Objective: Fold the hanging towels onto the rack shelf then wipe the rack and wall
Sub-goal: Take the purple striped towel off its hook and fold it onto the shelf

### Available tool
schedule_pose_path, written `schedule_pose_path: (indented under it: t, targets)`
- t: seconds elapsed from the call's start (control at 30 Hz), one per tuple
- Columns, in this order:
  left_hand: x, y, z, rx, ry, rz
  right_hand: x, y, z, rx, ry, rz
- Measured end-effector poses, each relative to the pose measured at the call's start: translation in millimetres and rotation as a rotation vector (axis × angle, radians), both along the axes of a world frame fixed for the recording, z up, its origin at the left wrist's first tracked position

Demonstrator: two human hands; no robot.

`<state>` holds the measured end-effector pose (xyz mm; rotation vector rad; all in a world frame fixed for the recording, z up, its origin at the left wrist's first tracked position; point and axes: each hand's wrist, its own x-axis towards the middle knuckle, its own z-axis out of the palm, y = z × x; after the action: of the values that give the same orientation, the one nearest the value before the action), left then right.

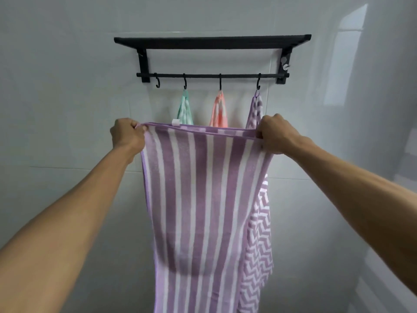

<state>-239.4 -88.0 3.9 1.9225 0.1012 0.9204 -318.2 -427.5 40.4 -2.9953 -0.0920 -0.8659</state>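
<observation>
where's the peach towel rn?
Head view, upper middle: the peach towel hangs from the third hook of the black rack, between the green towel and a purple zigzag towel, partly behind the striped towel.

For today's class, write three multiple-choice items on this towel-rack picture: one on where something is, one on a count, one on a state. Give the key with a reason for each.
1. Where does the purple zigzag towel hang?
A. on the leftmost hook
B. on the rightmost hook
C. on the top shelf

2. How many towels hang from hooks on the black rack?
A. one
B. three
C. five

3. How is the purple striped towel held?
A. spread between both hands by its top corners
B. bunched in one hand
C. lying folded on the shelf

Key: 1 B, it hangs from the last hook on the right. 2 B, the green towel, the orange towel and the zigzag one hang there. 3 A, the left hand and right hand each grip a corner.
</observation>
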Motion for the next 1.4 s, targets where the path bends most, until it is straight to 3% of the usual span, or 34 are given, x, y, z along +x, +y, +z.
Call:
schedule_pose_path:
  t: [0.2, 0.37, 0.5, 0.6, 0.67, 0.77, 0.83, 0.93, 1.03, 1.13, 1.4]
  targets:
    - [-2, 9, -2, 0.001, -0.001, -0.01, 0, 9, -17, -0.037, -0.16, -0.015]
    - [-2, 12, 5, 0.022, 0.0, -0.103, 11, 21, -19, -0.074, -0.094, -0.162]
    - [8, 18, -2, -0.036, 0.007, -0.101, 8, 19, -5, -0.084, -0.154, -0.242]
    - [14, 27, -17, -0.065, 0.061, -0.097, 7, 7, -6, 0.19, 0.119, -0.126]
    - [18, 32, -24, -0.097, 0.071, -0.089, 2, -2, -8, 0.504, 0.223, 0.028]
    - [14, 35, -17, -0.242, -0.071, -0.056, 7, -7, -14, 0.965, -0.113, 0.214]
    - [14, 36, -14, -0.274, -0.102, -0.119, 11, -5, -24, 1.154, -0.172, 0.271]
    - [18, 40, -24, -0.234, 0.059, -0.186, 11, -6, -38, 1.195, 0.014, 0.225]
    - [19, 43, -32, -0.289, 0.048, -0.182, 13, -18, -41, 1.336, -0.076, 0.235]
    - [10, 37, -30, -0.328, 0.061, -0.239, 12, -22, -40, 1.32, 0.019, 0.226]
    - [9, 21, -28, -0.369, 0.092, -0.277, 7, -37, -37, 1.318, 0.002, 0.256]
